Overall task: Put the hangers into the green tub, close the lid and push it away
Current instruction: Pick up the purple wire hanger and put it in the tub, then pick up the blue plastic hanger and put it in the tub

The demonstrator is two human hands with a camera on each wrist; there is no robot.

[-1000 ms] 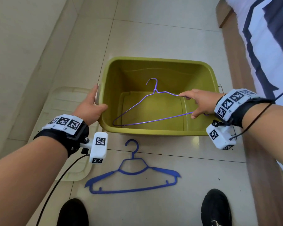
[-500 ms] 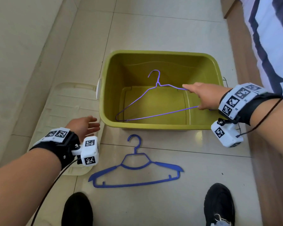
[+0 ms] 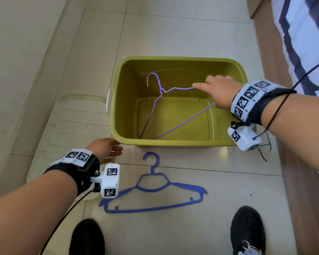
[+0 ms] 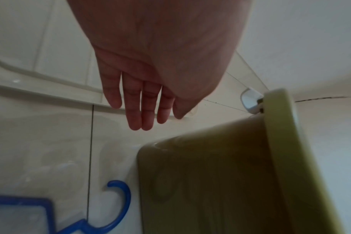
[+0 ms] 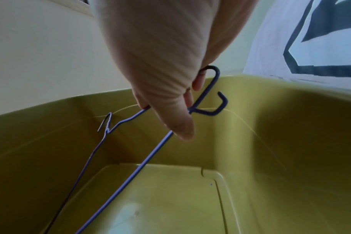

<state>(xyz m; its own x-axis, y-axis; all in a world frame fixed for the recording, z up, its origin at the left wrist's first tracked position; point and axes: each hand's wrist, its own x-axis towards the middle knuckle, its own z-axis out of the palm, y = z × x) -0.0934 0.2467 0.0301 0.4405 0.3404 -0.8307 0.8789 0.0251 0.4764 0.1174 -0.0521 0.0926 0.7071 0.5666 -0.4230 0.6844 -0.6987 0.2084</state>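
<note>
the right hand has its grip pinched on one end of the thin purple wire hanger, thumb and fingers curled round the wire. the hanger tilts down inside the open olive-green plastic tub, its far corner low against the near wall and its hook up near the left inner wall. the tub's floor under it lies bare, with open room on every side of the wire.

the left hand hovers with its grip spread, fingers straight and holding nothing, just beside the tub's near left corner. below it the blue plastic hanger lies flat on the tiled floor, just in front of the tub. the clear plastic lid lies on the floor touching the tub's left side. black-and-white square markers sit on both wristbands; no writing can be read.
</note>
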